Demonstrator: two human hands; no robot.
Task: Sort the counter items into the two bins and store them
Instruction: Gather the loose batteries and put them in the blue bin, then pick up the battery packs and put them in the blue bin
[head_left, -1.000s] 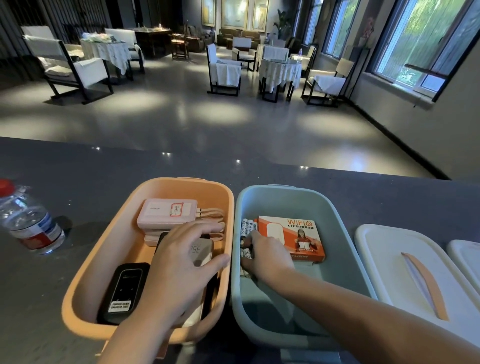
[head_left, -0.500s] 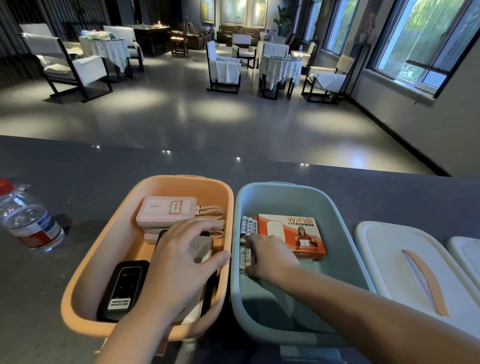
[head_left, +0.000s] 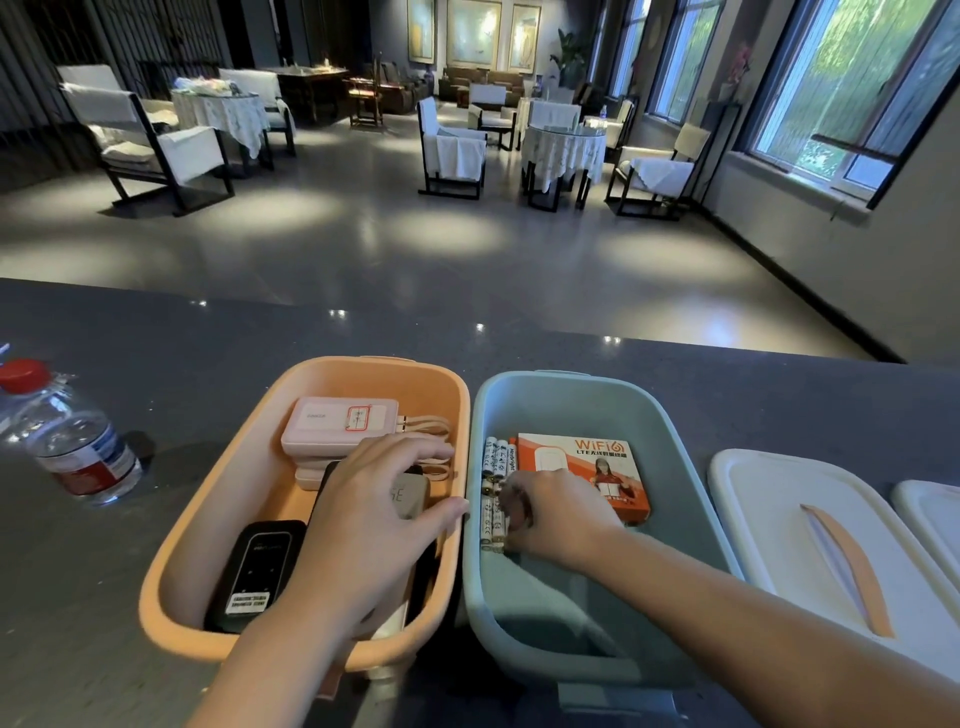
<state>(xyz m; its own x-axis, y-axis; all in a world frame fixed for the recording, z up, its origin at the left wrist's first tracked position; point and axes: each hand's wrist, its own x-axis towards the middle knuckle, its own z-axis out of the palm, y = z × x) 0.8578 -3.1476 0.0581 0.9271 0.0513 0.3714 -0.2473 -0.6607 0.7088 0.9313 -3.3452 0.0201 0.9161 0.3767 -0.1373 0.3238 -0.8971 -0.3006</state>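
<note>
Covering a beige device (head_left: 410, 493), the left hand (head_left: 374, 525) lies flat; the right hand (head_left: 558, 519) pinches batteries (head_left: 493, 514), fingertips hidden.

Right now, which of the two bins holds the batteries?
The blue bin, the one on the right. The batteries lie along its left wall beside an orange WiFi box. The orange bin holds chargers and a black device instead.
</note>
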